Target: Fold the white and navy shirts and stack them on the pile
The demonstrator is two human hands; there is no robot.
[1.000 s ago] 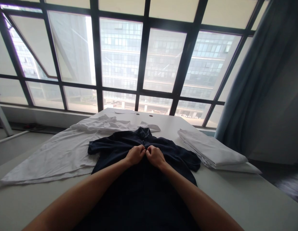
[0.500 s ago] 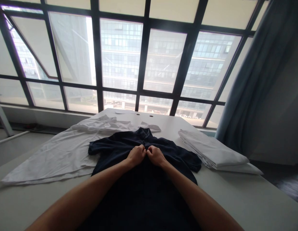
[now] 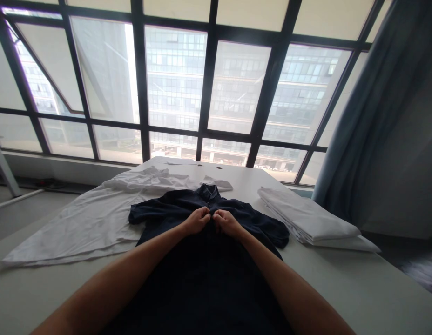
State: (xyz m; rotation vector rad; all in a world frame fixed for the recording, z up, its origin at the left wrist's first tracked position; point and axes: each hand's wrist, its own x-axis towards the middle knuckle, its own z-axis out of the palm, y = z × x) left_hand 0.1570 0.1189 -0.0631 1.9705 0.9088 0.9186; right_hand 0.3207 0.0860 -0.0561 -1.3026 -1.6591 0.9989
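Observation:
A dark navy short-sleeved shirt (image 3: 251,211) lies spread on the white table (image 3: 341,279), its collar toward the window and its sleeves out to both sides. My left hand (image 3: 198,220) is closed in a pinch on the shirt's front, just below the collar. Close beside it, my right hand (image 3: 226,222) pinches the front from the other side, with its fingers curled. The fingertips nearly meet at the middle of the shirt front. Whatever small part lies between them is too small to make out. The lower shirt is very dark, so its details are hidden.
On the left a white garment (image 3: 86,218) lies loosely spread, partly under the navy shirt. A folded white stack of cloth (image 3: 310,216) sits at the right. Behind the table stands a large window (image 3: 176,79), with a grey-blue curtain (image 3: 362,111) to the right.
Both hands stay at the shirt front. The left fingers have shifted and straightened slightly, and the right fingers have turned a little. The shirt's right sleeve edge has drawn slightly inward.

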